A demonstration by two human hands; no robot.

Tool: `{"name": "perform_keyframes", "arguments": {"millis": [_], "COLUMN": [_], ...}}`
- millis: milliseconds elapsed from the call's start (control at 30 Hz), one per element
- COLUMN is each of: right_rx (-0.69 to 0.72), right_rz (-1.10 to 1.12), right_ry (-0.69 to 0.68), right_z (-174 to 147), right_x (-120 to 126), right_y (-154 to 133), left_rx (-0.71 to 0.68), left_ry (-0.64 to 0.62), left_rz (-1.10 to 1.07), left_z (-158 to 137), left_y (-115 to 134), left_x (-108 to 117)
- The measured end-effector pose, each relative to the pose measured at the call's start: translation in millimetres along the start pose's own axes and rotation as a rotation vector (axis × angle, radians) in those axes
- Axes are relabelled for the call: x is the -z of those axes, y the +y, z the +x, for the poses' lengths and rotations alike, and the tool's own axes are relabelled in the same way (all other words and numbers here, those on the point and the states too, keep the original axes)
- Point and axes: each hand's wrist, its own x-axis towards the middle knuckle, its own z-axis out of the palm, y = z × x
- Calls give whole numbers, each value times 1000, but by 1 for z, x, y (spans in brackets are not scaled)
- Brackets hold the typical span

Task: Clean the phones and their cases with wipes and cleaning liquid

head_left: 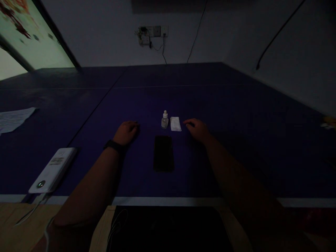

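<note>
My left hand [126, 132], with a dark band [112, 144] on its wrist, rests on the dark purple tabletop [147, 98], fingers loosely bent and holding nothing visible. Opposite it lies my right hand [198, 129], its index finger stretched towards a small white packet [175, 124], with a slight space between them. Left of the packet stands a small clear dropper bottle [164, 121] with a white cap, upright. Nearer to me, between my forearms, a black smartphone [163, 154] lies flat with its screen dark. Neither hand touches these things.
A white power bank [54, 169] with a cable lies at the near left edge. Printed paper [17, 119] is at the far left. Sockets [154, 31] and hanging cords are on the back wall. A dark surface with pale wooden edges [101, 232] is below the table edge.
</note>
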Motion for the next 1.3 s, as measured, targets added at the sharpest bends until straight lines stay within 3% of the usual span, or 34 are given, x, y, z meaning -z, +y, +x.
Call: {"name": "perform_keyframes", "arguments": {"millis": [1300], "right_rx": [97], "right_rz": [-147], "right_ry": [-46], "right_z": [-9], "right_x": [-4], "right_y": [-8], "left_rx": [-24], "left_ry": [-7], "left_rz": [23], "left_z": [-3], "left_y": [1], "left_x": [-2]}}
